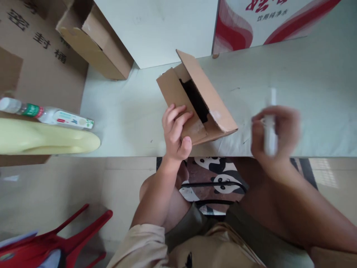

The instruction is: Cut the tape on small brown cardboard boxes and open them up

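Brown corrugated cardboard forms the small open box (195, 102) that the left hand (176, 132) steadies at the near edge of the pale surface (306, 74). Its fingers (174, 113) lie curled over the box's near-left side panel and the thumb presses the lower corner, so they are closed on the box. The box's long axis runs diagonally, from up and left of those fingers down and to the right, and its dark opening sits just to the right of the fingertips with one flap raised beyond it.

The right hand (275, 132) is blurred. Its fingers are wrapped around a slim white tube-like object (270, 126) that stands roughly upright, its top poking out above the knuckles; what it is cannot be told. This hand is well to the right of the box, apart from it, so the left hand is the nearer by far.

Left of the left fingers, a clear plastic bottle (47, 114) with a green and white label lies on its side; its print is too small to read. Farther up-left, a large carton (41, 56) shows black Chinese characters, seen upside down. Up and right, a red and white panel (251, 26) bears red and grey Chinese writing, also inverted.
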Action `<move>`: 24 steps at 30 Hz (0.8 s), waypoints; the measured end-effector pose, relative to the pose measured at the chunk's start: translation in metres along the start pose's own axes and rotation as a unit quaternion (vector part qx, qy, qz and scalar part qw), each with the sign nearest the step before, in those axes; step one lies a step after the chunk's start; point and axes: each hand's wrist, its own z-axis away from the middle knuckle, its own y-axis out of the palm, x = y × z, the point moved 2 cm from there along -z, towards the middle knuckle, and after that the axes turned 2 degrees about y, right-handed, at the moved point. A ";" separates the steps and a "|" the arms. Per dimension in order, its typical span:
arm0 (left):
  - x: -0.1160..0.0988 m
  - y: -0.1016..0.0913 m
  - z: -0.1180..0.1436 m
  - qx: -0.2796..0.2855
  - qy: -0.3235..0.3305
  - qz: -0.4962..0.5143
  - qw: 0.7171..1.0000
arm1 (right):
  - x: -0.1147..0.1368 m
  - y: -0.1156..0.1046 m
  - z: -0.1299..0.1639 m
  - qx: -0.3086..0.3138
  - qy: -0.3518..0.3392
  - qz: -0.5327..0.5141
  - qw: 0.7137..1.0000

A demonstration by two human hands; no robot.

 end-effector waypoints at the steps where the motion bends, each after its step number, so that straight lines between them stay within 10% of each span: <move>1: 0.004 -0.002 0.001 -0.006 0.002 0.005 1.000 | -0.004 0.004 -0.007 0.021 0.002 0.043 0.999; 8: 0.036 -0.021 0.009 -0.034 -0.049 0.054 0.997 | -0.032 0.042 -0.017 0.182 0.069 0.262 0.945; 15: 0.073 -0.032 0.022 -0.057 -0.364 0.167 0.914 | -0.023 0.045 -0.007 0.239 0.024 0.193 0.951; 24: 0.057 -0.022 0.007 -0.044 -0.283 0.235 0.929 | -0.024 0.055 -0.003 0.265 0.001 -0.028 0.964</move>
